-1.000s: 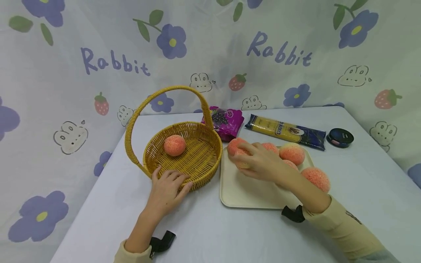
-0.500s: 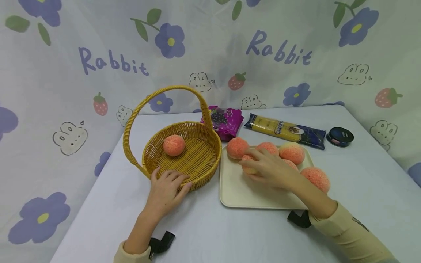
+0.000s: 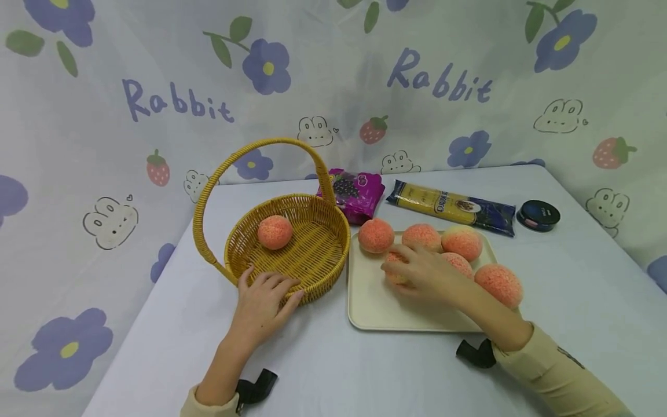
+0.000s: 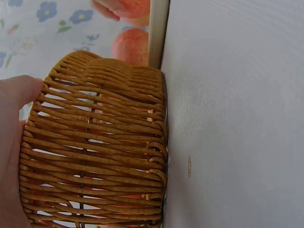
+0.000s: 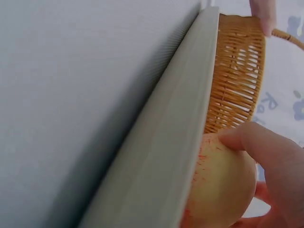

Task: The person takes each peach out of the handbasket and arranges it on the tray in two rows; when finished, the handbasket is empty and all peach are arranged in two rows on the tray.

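Note:
My left hand (image 3: 264,304) holds the near rim of the wicker basket (image 3: 325,284), with its fingers over the edge and the thumb (image 4: 29,89) at the outer side of the rim. One peach (image 3: 275,232) lies inside the basket. My right hand (image 3: 429,272) grips a peach (image 5: 221,178) over the cream tray (image 3: 375,310), thumb on one side and fingers on the other; the hand covers much of that peach in the head view. Around it on the tray sit several other peaches, one at the back left corner (image 3: 376,236) and one at the right edge (image 3: 498,285).
Behind the basket and tray lie a purple snack bag (image 3: 359,194) with a grape picture and a yellow and blue pasta packet (image 3: 450,208). A round dark tin (image 3: 539,216) stands at the right. The basket's tall handle (image 3: 271,141) arches over it. A printed cloth (image 3: 333,75) hangs behind.
My right hand has shifted right and slightly nearer with its peach, uncovering the peach at the tray's back left corner. My left hand stays on the basket rim.

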A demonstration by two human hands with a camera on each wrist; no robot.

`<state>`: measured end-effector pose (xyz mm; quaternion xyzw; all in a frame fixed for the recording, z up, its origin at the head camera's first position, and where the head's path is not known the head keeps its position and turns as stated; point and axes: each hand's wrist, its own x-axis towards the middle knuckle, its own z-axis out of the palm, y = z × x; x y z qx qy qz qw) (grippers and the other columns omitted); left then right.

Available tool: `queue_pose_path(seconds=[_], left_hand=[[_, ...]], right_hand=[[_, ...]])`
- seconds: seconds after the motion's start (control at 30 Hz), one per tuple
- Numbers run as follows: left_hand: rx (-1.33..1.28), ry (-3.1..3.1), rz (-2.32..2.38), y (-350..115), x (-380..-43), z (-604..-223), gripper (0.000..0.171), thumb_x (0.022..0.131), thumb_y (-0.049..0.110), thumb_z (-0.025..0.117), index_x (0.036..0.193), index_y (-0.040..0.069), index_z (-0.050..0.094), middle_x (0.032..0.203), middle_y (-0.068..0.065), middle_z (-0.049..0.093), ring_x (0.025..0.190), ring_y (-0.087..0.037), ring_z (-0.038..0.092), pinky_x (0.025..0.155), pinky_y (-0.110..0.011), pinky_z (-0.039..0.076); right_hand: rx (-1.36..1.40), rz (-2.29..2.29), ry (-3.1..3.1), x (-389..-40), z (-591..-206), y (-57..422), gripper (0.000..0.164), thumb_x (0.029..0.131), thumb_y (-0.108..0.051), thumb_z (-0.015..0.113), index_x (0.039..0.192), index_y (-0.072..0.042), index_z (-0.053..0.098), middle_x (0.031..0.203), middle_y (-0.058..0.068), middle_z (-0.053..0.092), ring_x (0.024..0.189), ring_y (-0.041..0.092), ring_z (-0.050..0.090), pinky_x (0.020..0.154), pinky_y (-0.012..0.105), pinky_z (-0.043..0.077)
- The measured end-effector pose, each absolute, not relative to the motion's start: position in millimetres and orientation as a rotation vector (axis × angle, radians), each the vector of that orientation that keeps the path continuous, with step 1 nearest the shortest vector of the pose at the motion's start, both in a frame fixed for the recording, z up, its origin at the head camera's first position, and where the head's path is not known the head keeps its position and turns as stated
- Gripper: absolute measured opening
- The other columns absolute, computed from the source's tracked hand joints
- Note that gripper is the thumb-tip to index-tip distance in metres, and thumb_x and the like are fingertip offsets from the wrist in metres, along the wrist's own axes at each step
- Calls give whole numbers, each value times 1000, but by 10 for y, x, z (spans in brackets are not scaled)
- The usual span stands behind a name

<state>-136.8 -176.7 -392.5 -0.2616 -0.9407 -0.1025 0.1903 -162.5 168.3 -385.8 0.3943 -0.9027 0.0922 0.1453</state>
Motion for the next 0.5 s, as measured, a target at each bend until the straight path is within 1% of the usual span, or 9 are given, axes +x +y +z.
queue_pose_path(seconds=[0.1,0.2,0.33,0.5], left_hand=[[-734,-2644,-285,-1766,-1369,-3927,31,90,44,50,100,21,69,96,3,65,101,-23,52,99,-58,14],[-735,-2645,-286,-1762,-1370,-3922,32,90,44,50,100,21,69,96,3,65,101,-23,52,99,-58,14],[-738,-2643,-283,-1757,-1371,-3910,32,90,44,50,100,21,69,96,3,65,101,-23,53,99,-58,16],[-740,-2642,-281,-1756,-1366,-3900,31,90,43,51,100,20,69,96,3,65,101,-23,53,98,-58,16]], right_hand=[[1099,258,-2604,-1633,-3846,1704,30,76,-27,71,104,-20,62,111,6,53,104,27,48,84,45,43],[1079,246,-2619,-1630,-3829,1723,30,75,-28,72,102,-19,63,110,6,54,104,26,48,84,45,42],[1063,257,-2670,-1608,-3815,1731,30,76,-28,71,103,-18,64,115,8,56,109,28,46,88,49,40],[1016,249,-2744,-1575,-3801,1716,29,80,-28,69,107,-20,65,120,8,55,114,29,44,93,51,36]])
